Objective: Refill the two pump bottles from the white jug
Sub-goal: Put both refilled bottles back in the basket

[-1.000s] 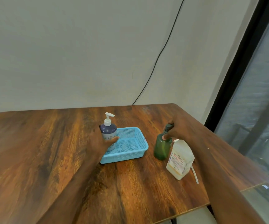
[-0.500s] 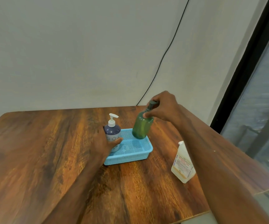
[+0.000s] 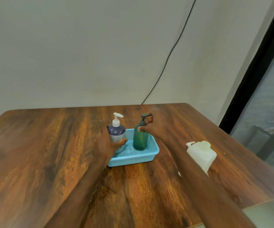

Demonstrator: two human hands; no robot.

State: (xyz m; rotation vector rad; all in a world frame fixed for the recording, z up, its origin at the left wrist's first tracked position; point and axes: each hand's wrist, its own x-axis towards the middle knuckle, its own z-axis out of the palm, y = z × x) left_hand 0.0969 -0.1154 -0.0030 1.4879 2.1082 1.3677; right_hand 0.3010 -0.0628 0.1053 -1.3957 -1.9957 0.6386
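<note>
A purple pump bottle point(image 3: 115, 130) with a white pump stands upright in the left part of the light blue basket point(image 3: 133, 159). My left hand point(image 3: 109, 142) grips its body from the left. A green pump bottle point(image 3: 140, 139) with a dark pump stands upright in the basket to the right of it. My right hand point(image 3: 154, 127) holds the green bottle near its neck, thumb on the shoulder and fingers behind the pump. The white jug point(image 3: 200, 153) stands on the table to the right, partly behind my right forearm.
The basket sits on a wooden table point(image 3: 50, 153) against a plain wall. A black cable point(image 3: 166, 63) runs down the wall to the table's back edge. A dark window frame point(image 3: 255, 79) borders the right side, close to the table's right edge.
My right hand carried the green bottle from the table beside the jug over into the basket and set it down upright. My left hand stayed on the purple bottle.
</note>
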